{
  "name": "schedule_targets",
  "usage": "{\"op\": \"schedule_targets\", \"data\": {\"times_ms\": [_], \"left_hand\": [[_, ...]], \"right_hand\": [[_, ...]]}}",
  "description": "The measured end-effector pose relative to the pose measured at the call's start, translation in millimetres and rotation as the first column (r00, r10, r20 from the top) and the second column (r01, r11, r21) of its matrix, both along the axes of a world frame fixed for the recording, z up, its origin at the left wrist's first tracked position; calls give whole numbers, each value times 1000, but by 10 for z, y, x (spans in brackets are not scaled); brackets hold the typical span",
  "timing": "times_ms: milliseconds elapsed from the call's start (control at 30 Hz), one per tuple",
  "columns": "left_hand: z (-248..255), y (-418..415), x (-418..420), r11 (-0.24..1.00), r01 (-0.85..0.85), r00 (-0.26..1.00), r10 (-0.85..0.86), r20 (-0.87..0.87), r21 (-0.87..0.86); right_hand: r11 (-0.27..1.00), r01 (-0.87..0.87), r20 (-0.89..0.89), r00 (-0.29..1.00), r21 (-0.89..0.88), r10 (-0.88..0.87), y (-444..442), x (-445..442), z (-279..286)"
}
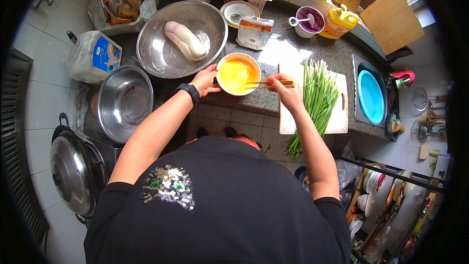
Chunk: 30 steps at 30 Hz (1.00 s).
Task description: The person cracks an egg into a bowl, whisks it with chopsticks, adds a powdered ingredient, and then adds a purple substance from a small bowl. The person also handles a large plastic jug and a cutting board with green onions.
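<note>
My left hand (206,81) steadies the left side of a white bowl (258,66) at the counter's front edge. Beaten egg (234,74), bright yellow, fills much of it. Between the fingers of my right hand (287,90) is a pair of wooden chopsticks (262,83), their tips dipped into the egg. Just right of that hand, a bunch of green garlic chives (318,95) lies across a white cutting board (339,117), its leaf ends hanging past the front edge. Behind my left hand, a large steel basin (157,57) holds a long piece of dough (186,41).
A second steel basin (124,106) stands at left, near a lidded wok (71,172). Behind the bowl are a pouch (254,33) bearing writing and stacked dishes (238,10). Farther right sit a pot of purple mash (311,20), a yellow jug (338,22) and a sink with a blue basin (370,97).
</note>
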<state>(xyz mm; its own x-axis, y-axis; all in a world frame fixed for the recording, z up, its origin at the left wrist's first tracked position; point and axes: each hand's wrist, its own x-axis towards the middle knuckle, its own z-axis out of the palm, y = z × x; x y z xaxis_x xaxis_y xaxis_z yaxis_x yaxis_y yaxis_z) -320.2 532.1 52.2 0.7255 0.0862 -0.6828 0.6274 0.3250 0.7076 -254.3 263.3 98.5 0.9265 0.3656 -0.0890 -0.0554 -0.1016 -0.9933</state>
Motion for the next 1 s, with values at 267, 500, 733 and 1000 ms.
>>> {"op": "schedule_targets", "data": {"times_ms": [267, 500, 733, 1000], "left_hand": [[-113, 5, 1, 999, -4, 999, 2, 50, 44], [-67, -180, -88, 994, -88, 996, 87, 14, 70], [-68, -465, -311, 984, -178, 983, 178, -40, 13], [-21, -317, -327, 958, -156, 987, 143, -68, -241]], "right_hand": [[933, 190, -231, 965, 305, -121, -36, -142, -471], [909, 260, -247, 952, 326, -184, 43, -136, -538], [907, 126, -345, 938, 401, 22, 6, -207, -589], [849, 341, -298, 926, 403, -231, 18, -226, -592]]}}
